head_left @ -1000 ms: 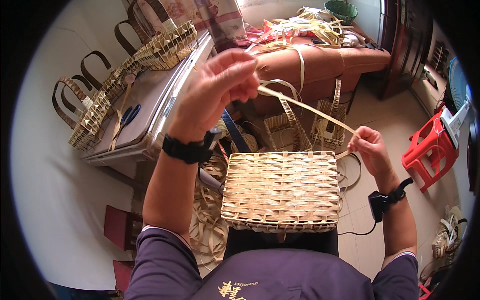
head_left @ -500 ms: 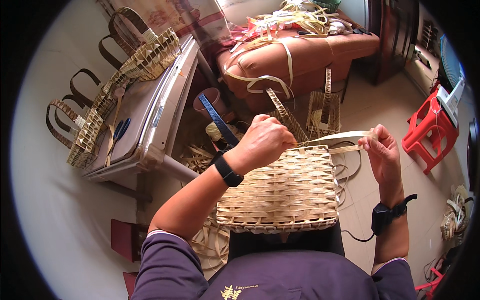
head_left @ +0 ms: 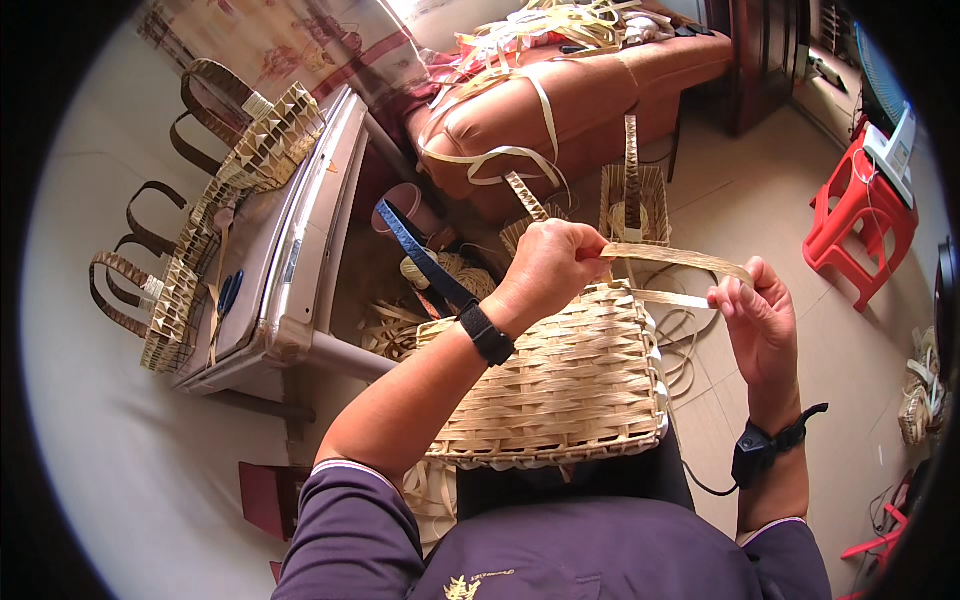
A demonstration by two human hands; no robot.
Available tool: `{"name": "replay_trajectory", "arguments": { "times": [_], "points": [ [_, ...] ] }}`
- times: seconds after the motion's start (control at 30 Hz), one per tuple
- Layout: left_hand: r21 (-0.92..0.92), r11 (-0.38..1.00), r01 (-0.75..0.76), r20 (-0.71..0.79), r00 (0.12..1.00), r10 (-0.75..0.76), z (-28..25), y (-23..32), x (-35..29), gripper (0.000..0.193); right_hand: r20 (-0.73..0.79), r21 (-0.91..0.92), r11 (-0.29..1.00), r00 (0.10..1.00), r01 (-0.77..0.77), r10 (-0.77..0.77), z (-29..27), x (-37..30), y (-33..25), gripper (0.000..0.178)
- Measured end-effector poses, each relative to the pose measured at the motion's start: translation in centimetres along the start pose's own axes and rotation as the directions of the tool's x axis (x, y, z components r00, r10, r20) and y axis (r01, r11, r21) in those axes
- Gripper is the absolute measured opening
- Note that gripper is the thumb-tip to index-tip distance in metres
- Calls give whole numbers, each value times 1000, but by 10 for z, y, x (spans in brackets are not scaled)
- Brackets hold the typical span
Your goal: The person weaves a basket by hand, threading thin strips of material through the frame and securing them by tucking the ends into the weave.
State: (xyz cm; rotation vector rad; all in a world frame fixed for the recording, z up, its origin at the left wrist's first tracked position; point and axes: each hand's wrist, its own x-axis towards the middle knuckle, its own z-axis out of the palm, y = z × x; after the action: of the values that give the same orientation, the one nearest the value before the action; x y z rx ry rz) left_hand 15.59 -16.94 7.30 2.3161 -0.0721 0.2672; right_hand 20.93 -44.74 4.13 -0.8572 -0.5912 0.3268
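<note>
On my lap sits a woven basket of pale flat strips, its broad side toward me and a blue handle rising at its far left. My left hand is above the basket's far edge, fingers pinched on a flat straw-coloured strip. That strip runs across to my right hand, which is closed on it between thumb and fingers, right of the basket. Below it, a second length of strip stretches from the basket's edge to my right hand. Both wrists wear black bands.
Several finished baskets and scissors lie on the table at left. Loose strips heap on the orange sofa. A handled basket and a pink bin stand beyond; a red stool stands right.
My left hand has risen from the basket's edge and moved slightly right, with the strip now between both hands. The view has shifted a little, and the basket is tilted slightly.
</note>
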Motion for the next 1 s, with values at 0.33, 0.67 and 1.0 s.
{"name": "replay_trajectory", "arguments": {
  "times": [0.33, 0.67, 1.0],
  "points": [
    [56, 997, -49, -30, 998, 50, 8, 0, -3, 14, 32, 95, 995, 999, 26, -29, 11, 1, -1, 17],
    [222, 969, -111, -52, 991, 125, 25, -13, -4, 17, 45, 84, 996, 999, 24, -28, 18, 3, -4, 16],
    [328, 942, -66, -11, 997, 74, 33, -11, -5, 10, 230, -43, 999, 973, 12, -2, 43, 57, 1, 27]
  ]
}}
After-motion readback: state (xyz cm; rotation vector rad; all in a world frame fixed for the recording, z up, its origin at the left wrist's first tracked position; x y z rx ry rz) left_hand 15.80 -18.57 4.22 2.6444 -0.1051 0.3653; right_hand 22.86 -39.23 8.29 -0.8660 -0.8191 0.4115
